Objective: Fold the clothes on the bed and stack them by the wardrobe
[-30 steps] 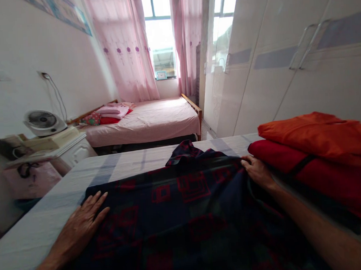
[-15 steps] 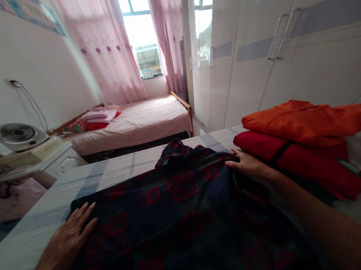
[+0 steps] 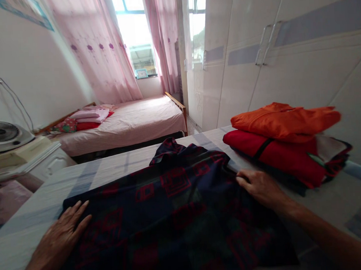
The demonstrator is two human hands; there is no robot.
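A dark navy shirt [image 3: 161, 217] with red square patterns lies spread over the bed in front of me, its collar [image 3: 171, 150] at the far edge. My left hand [image 3: 62, 229] rests flat on the shirt's left side, fingers stretched out. On the right, my right hand [image 3: 258, 187] has its fingers curled closed at the shirt's right edge, below the shoulder, gripping the cloth there. The shirt's near end runs out of view at the bottom.
Right of the shirt sits a pile of folded clothes, with an orange garment [image 3: 285, 120] above a red one [image 3: 270, 150]. A white wardrobe [image 3: 251, 86] stands behind it. Farther off are a pink-sheeted bed [image 3: 136, 117] and, at left, a fan [image 3: 6, 133] on a cabinet.
My right hand has moved down along the shirt's right edge and its fingers have closed. The cloth on that side now lies flatter. My left hand stays flat. The view has turned slightly right.
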